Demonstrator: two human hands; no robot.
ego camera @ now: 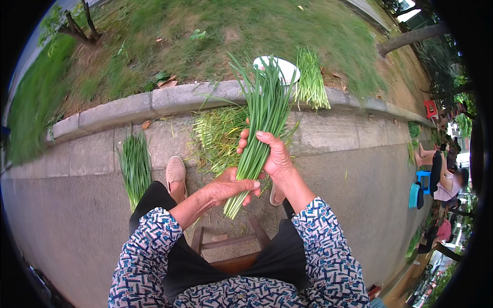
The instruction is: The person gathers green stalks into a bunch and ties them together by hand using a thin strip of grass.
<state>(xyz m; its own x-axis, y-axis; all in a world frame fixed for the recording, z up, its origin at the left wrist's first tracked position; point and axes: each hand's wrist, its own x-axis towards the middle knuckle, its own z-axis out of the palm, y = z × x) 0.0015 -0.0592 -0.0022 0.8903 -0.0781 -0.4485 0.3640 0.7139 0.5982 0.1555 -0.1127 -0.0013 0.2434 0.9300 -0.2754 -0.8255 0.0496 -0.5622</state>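
Note:
A thick bunch of green Chinese chives [265, 111] is held between both hands, its pale cut ends pointing down toward my lap. My left hand [233, 186] wraps the lower stalks, thumb across the front. Higher up, my right hand [275, 156] grips the middle of the bunch, with fingertips showing on its far left side. The leaf tips reach out over the stone kerb and partly cover a white oval plate or lid [287, 71]. Below the bunch, a heap of yellowed, loose chive scraps [219, 134] lies on the paving between my feet.
Another chive bunch [310, 79] rests across the kerb [192, 96] beside the white plate. To the left, a chive bunch [134, 165] lies on the ground near my knee. A wooden stool [231, 243] is under me. Seated people [446, 184] and a blue stool [423, 181] are at far right.

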